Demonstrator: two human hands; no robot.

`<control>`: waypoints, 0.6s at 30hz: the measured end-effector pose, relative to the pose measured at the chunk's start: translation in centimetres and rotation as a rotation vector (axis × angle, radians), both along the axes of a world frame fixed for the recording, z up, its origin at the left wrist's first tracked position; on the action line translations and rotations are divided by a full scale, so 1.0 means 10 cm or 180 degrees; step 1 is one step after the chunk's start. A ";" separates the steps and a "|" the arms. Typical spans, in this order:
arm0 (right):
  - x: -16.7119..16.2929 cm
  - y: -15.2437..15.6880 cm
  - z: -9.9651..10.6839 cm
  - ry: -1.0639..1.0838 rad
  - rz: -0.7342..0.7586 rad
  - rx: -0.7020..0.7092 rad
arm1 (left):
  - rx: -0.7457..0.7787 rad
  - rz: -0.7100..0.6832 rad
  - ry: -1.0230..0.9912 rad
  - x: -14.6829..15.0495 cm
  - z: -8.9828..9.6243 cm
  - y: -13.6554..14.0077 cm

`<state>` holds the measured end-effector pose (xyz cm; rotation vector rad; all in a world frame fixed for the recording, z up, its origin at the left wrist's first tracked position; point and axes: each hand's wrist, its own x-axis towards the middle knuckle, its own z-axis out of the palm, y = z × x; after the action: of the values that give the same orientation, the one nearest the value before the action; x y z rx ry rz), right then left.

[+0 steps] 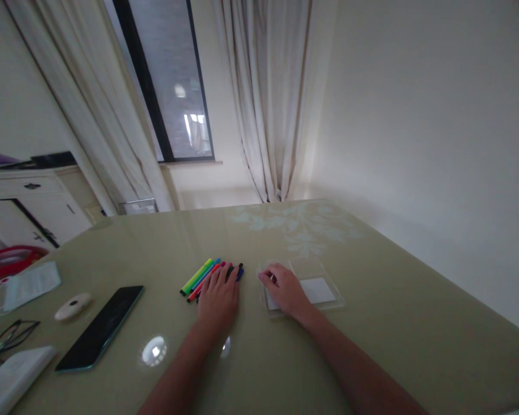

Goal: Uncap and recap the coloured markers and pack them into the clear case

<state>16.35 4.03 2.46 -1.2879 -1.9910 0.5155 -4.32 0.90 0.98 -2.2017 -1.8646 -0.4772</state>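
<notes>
My left hand lies palm down with its fingers stretched over a row of coloured felt-tip pens. Green, blue, orange and dark pens with black ends show around the fingers; others are partly hidden beneath them. To the right, my right hand rests over a clear plastic case, its thumb and fingers curled together by the case's left edge. What those fingertips hold, if anything, cannot be made out. Inside the case a white rectangle shows, partly covered by the hand.
On the left of the table lie a black phone, a white oval object, a face mask, glasses and a white box-like object. A wall borders the table's right side.
</notes>
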 end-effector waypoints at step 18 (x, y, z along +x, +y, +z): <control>0.62 0.30 -0.04 -0.0742 -0.0993 -0.0087 | -0.0029 -0.0279 -0.0244 -0.25 0.07 0.08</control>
<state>22.54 7.00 2.09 -1.7032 -1.9179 0.2520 -6.85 1.67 1.64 -2.3098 -1.8163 -0.5778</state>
